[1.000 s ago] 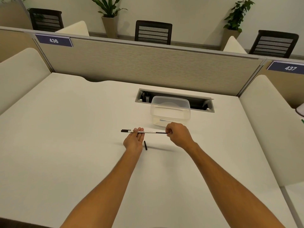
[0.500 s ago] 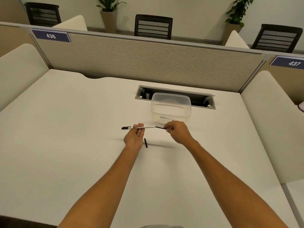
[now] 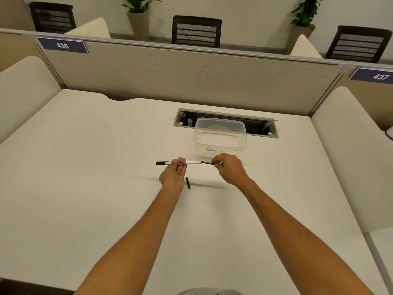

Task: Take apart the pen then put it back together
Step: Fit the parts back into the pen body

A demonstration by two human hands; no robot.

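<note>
My left hand [image 3: 173,176] holds the white pen barrel [image 3: 192,163] level above the desk, its black capped end [image 3: 162,163] pointing left. My right hand [image 3: 228,170] pinches a thin dark refill [image 3: 207,163] that sticks out of the barrel's right end. A small black pen part [image 3: 188,186] lies on the white desk [image 3: 95,177] just below, between my two wrists.
A clear plastic container [image 3: 220,138] stands just behind my hands. Behind it is an open cable slot [image 3: 259,128] in the desk. A grey partition [image 3: 191,75] closes the back, with padded side panels left and right.
My right hand has drawn slightly to the right, so more of the dark refill shows between it and the barrel. The camera has tilted a little.
</note>
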